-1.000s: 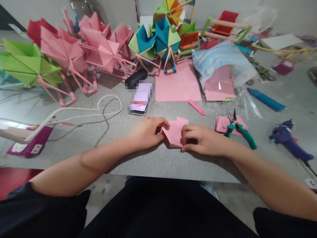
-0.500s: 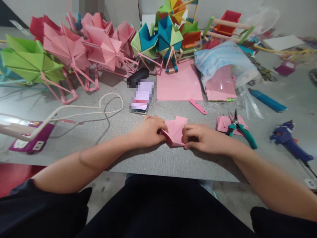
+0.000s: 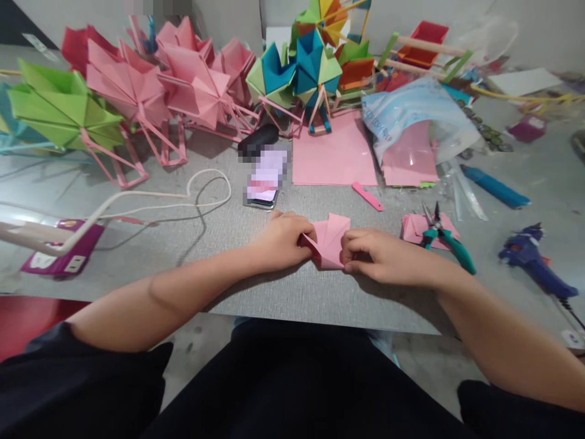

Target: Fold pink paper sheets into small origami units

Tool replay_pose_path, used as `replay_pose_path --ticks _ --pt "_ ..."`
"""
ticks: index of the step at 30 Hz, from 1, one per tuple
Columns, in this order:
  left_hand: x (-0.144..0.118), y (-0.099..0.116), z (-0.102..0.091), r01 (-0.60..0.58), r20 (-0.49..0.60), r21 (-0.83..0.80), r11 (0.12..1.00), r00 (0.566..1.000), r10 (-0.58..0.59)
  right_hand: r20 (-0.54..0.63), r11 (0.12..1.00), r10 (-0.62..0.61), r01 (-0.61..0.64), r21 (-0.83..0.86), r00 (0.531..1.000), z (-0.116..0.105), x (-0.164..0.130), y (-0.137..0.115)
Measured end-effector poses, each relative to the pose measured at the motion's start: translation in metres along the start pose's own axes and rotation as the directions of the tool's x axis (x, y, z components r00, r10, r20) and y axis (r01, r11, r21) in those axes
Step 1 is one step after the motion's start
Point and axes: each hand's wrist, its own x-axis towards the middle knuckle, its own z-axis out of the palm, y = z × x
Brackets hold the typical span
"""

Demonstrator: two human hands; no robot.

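A small folded pink paper piece [image 3: 329, 240] lies on the grey table [image 3: 283, 292] close to its near edge. My left hand [image 3: 283, 239] pinches its left side with fingers curled. Its right side is pinched by my right hand [image 3: 379, 256], thumb and fingers closed on the fold. The two hands almost meet across the paper, whose fanned creases show between them.
A phone [image 3: 264, 178] lies just beyond the hands, with a white cable [image 3: 201, 198] to its left. Green-handled pliers [image 3: 445, 238] rest on pink paper at right, near a blue glue gun [image 3: 534, 265]. Pink sheets [image 3: 333, 152] and several paper wheel models [image 3: 192, 91] stand behind.
Both hands have drawn closer together on the pink piece, squeezing it narrower so its folds fan upward. The view has shifted slightly.
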Motion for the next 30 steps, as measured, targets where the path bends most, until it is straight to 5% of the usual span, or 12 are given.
replay_pose_path --ticks 7,16,30 --pt "0.001 0.004 -0.002 0.058 -0.015 -0.034 0.998 0.998 -0.058 -0.001 1.0 0.014 -0.014 -0.012 1.0 0.0 0.001 0.0" --pt "-0.005 0.007 0.006 0.146 -0.217 -0.084 0.986 0.963 -0.162 -0.066 1.0 0.011 -0.011 -0.008 0.998 0.006 0.005 0.005" --pt "-0.005 -0.008 0.005 -0.113 -0.06 0.076 0.991 0.991 0.118 -0.103 0.997 0.075 -0.073 0.022 0.992 0.007 0.006 0.002"
